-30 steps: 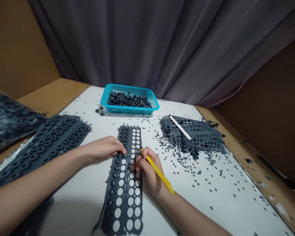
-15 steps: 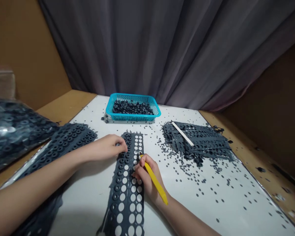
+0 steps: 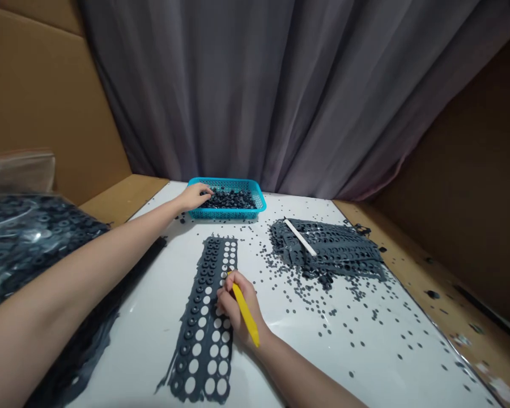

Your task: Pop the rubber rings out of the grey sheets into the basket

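My left hand (image 3: 195, 197) is over the left end of a blue plastic basket (image 3: 227, 214), its fingers loosely apart above the small black rubber rings (image 3: 233, 199) inside. I see nothing held in them. My right hand (image 3: 240, 306) is closed around a yellow pen-like tool (image 3: 247, 317), whose dark tip points at the sheet. Under this hand lies a dark grey rubber sheet (image 3: 208, 334). Rings sit in its left column and upper left rows; the right columns are open holes showing white.
A pile of punched rubber sheets (image 3: 344, 249) lies to the right with a white stick (image 3: 300, 237) on top. Small black discs are scattered around it. At left are a clear bag (image 3: 29, 232) of rings and another dark sheet (image 3: 80, 362). A grey curtain (image 3: 238, 90) hangs behind.
My left hand has moved from the sheet up and forward to the basket. My right hand stays at the sheet with the yellow tool. The whole view has shifted slightly.
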{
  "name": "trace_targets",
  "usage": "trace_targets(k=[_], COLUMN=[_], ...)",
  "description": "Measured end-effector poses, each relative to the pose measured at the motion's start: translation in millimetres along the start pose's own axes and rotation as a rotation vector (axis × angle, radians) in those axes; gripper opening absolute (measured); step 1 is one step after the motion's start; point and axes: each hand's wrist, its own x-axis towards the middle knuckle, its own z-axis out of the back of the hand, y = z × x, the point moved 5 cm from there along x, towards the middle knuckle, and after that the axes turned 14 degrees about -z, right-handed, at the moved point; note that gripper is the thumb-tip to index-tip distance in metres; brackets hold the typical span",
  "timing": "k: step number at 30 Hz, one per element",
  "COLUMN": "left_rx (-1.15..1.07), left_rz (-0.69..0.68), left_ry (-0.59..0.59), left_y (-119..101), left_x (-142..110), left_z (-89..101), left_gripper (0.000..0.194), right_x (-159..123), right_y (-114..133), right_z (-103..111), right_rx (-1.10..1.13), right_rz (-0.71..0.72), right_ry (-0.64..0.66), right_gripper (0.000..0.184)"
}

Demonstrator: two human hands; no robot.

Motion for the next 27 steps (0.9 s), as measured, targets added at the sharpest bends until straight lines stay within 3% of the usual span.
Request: trace_targets(k=[5,7,10,12,14,17,21,24,27], left_rx=[0.111,0.124,0.204,0.202,0.149,0.033,-0.098,-0.142,-0.089], left_rz=[-0.073,-0.155,-0.376,-0.413,-0.392,-0.255,-0.087,-0.158,-0.269], left_ry=[0.101,0.18,0.303,0.314,0.344,0.366,0.264,0.298,0.357], left_y=[-37.1,-60.1,-99.4,-116.0,-123.0,-115.4,-93.8,-89.5,-91.4], left_x=[-60.5,-93.2,-145.9,-173.5,-189.0,-186.2,-150.8,-125.5,-113.6], left_z=[7.7,-2.4,-24.4,-33.7,-38.2,-35.1,-30.4,-43.3,-57.4], left_gripper=[0.022,0.009,0.008,0.012,0.012,0.002,0.017,0.014,0.011], right_x=[1.7,2.7,5.7,9.4,14.4,22.2,26.3,24.7,24.4], right_y=[-0.3,1.2,5.3,8.8,11.4,11.6,8.1,8.4,8.2], right_z=[3.3,5.6,9.7,12.1,13.9,15.1,14.7,14.1,12.4], right_rx=[0.127,0.185,0.217,0.23,0.246,0.217,-0.012,-0.209,-0.328], right_rz=[-0.009,0.019,0.045,0.043,0.033,0.008,-0.003,0.046,0.075], right_ry=[0.02,0.024,0.02,0.021,0.021,-0.009,-0.139,-0.237,-0.242], right_gripper=[0.018,0.018,0.016,0.016,0.03,0.046,0.043,0.041,0.04])
